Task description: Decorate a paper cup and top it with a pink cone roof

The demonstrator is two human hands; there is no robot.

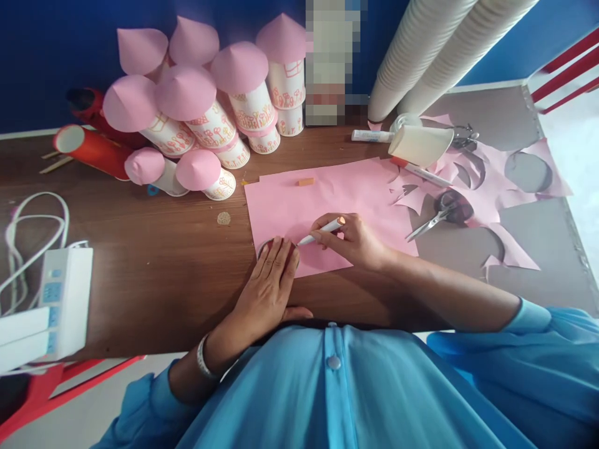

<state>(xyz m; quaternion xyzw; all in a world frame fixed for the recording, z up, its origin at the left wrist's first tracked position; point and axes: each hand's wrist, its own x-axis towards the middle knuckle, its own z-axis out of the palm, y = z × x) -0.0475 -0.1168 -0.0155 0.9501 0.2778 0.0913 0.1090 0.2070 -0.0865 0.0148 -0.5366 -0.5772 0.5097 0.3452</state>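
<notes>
A white marker (322,231) with an orange end is held in my right hand (358,243), fingers closed round it. Its tip meets the pink paper (327,187) beside a dark round disc (267,245). My left hand (269,284) lies flat over that disc with fingers stretched out, pressing it at the paper's near left corner. Most of the disc is hidden beneath the fingers. An orange marker cap (306,182) rests on the upper part of the paper.
Paper-cup towers with pink cone roofs (241,68) stand at the back left. Scissors (435,218), pink paper scraps (496,168), a paper cup (421,144) and a glue stick (372,136) are to the right. Stacked cups (421,50) lean behind. A power strip (68,299) sits left.
</notes>
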